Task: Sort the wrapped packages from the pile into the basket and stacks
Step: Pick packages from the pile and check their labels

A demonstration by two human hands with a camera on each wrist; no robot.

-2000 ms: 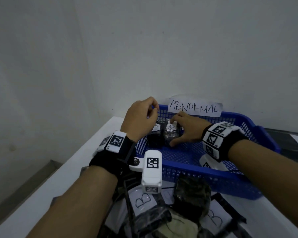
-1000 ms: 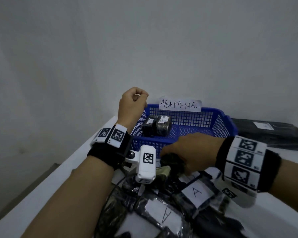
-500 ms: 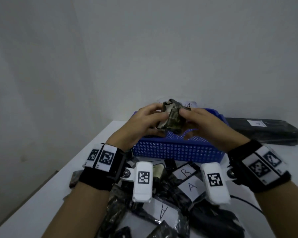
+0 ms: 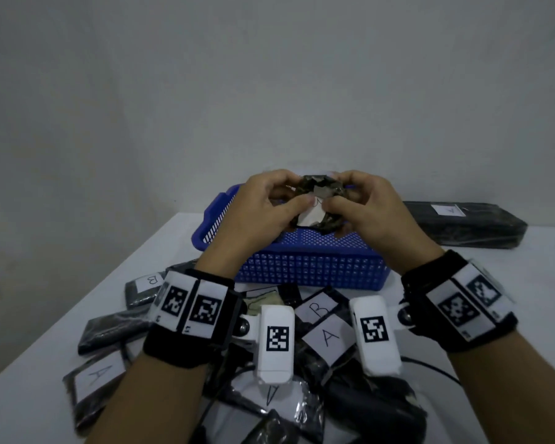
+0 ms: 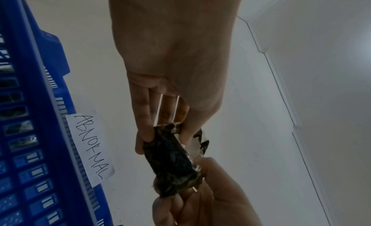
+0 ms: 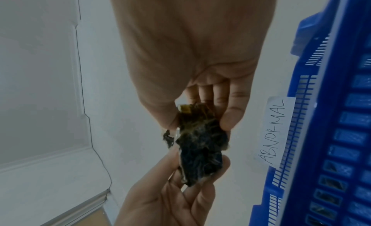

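Both hands pinch one crumpled dark package (image 4: 318,200) between them. Left grip (image 4: 263,213) takes one end, right grip (image 4: 369,213) the other, above the blue basket (image 4: 302,264).

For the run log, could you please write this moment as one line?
left hand: holds package | right hand: holds package | place: above blue basket | label letter: unreadable | pile: remains

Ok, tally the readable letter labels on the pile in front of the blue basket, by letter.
A labels: 3 (the bottom one partly hidden)
B labels: 2
Total: 5
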